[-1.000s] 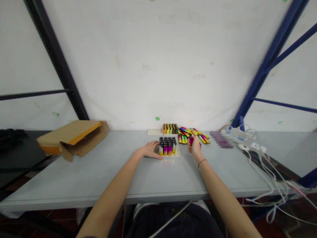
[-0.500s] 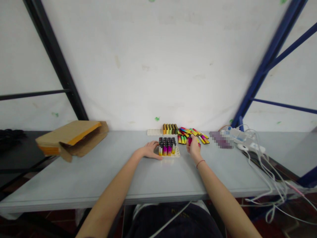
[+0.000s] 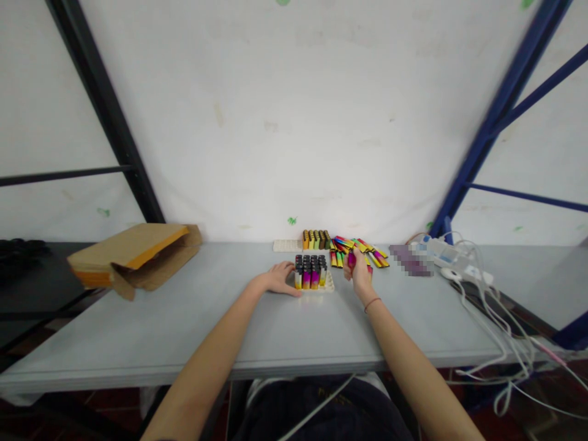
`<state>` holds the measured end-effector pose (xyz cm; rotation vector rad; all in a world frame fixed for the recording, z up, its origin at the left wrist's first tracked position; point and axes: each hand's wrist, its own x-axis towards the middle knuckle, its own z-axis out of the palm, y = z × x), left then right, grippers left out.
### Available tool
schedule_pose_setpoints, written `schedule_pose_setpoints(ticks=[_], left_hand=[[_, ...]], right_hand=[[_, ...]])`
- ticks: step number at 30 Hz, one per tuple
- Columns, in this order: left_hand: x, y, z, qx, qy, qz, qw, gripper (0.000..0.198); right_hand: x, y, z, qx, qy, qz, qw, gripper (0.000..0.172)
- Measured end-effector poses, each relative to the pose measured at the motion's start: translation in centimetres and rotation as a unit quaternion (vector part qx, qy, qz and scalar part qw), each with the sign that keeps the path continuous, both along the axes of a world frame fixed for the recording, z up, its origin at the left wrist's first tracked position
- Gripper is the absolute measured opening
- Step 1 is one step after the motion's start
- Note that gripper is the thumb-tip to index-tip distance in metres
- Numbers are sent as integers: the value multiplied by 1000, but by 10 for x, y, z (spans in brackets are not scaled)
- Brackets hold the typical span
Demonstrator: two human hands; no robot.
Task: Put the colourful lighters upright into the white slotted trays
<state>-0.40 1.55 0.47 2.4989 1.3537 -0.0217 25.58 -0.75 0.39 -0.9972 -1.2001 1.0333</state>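
Note:
Toward the middle of the table, a white tray (image 3: 329,285) bears several upright lighters (image 3: 311,275) with black tops and purple, yellow and white bodies. My left hand (image 3: 278,278) curves around the tray's left end, thumb at the front corner and fingers against its left side. To the right of the tray, my right hand (image 3: 359,275) is closed around purple-pink lighters (image 3: 351,260); how many it holds is partly hidden by the fingers. Just behind that hand lies a loose pile of colourful lighters (image 3: 342,244).
Against the wall stand a second white tray (image 3: 287,245) and a block of upright lighters (image 3: 316,239). An opened brown cardboard box (image 3: 138,248) lies at left. At right are a blurred-out purple item (image 3: 408,260), a power strip (image 3: 443,250) and tangled white cables (image 3: 498,318).
My right hand has turned slightly and shifted a little left, with the purple lighter in it now more upright. My left hand and the tray have stayed put.

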Motion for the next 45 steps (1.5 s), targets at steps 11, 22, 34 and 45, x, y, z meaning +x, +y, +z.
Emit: schedule_pose_setpoints(ticks=[11,22,34,45], left_hand=[[-1,4,-5,0,0,1,1000,109],[0,3,-3,4,-8,0,1000,110],[0,4,-5,9,0,-1,1000,110],[1,-2,1,2,-2,1,1000,108]], right_hand=[[5,-7,1,70,-97,83,989,34],[7,-13,5,45,-96,111,988,35],[5,-14,4,63,-187,172,965,39],[32,-2,2,20,-385,-176,906,29]])
